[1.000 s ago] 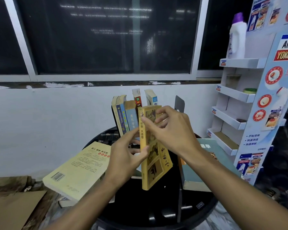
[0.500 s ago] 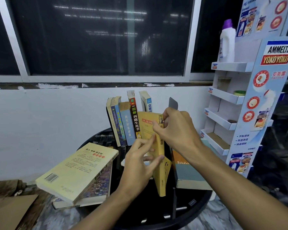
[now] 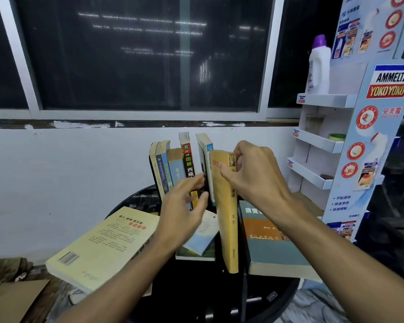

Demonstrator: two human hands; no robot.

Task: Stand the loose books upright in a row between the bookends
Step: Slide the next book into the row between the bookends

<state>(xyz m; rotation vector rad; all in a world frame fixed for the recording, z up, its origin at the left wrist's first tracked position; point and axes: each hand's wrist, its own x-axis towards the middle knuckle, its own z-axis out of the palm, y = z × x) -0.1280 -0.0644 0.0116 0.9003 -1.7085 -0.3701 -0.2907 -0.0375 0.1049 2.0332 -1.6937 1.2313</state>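
A row of several upright books (image 3: 173,166) stands at the back of the round black table (image 3: 282,297). My right hand (image 3: 254,176) grips the top of a yellow book (image 3: 226,217), held upright with its spine toward me at the right end of the row. My left hand (image 3: 184,210) is blurred, fingers loosely spread in front of the row's lower part, holding nothing I can make out. The bookends are hidden behind the books and my hands.
A pale yellow book (image 3: 103,248) lies flat at the left. A small light book (image 3: 201,241) lies in the middle and a teal-and-orange book (image 3: 271,243) at the right. A cardboard display shelf (image 3: 322,145) with a white bottle (image 3: 318,66) stands right.
The yellow book has turned from cover-facing to spine-facing and moved back beside the row. My left hand has let go of it and shifted left toward the standing books.
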